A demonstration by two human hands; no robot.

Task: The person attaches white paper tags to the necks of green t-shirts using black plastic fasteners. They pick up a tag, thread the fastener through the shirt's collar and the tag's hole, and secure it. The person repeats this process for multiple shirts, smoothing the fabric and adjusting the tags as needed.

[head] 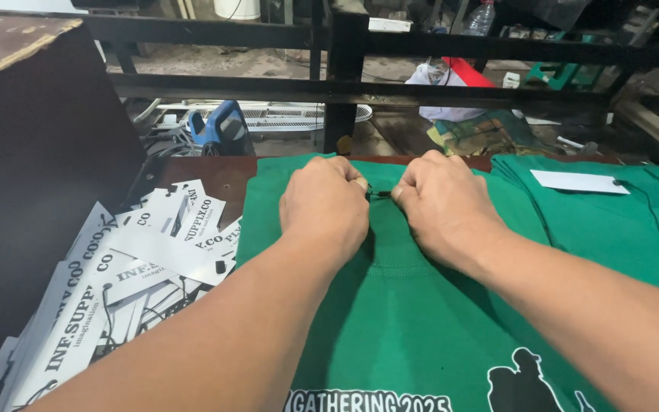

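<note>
One green cotton T-shirt with a white print (413, 320) lies nearest on the brown wooden desk (215, 172). At its collar, the left hand (326, 202) and right hand (444, 206) are curled nearly closed, pinching one thin black string (379, 194) between them. Many white card tags (131, 267) pile at the left edge; a second green shirt (634, 221) with one white tag (580, 181) lies right.

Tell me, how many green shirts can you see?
2. One green shirt lies under both hands, the left hand and right hand pinching a small black cord at its collar. Another green shirt lies at right. More may be hidden underneath.
</note>
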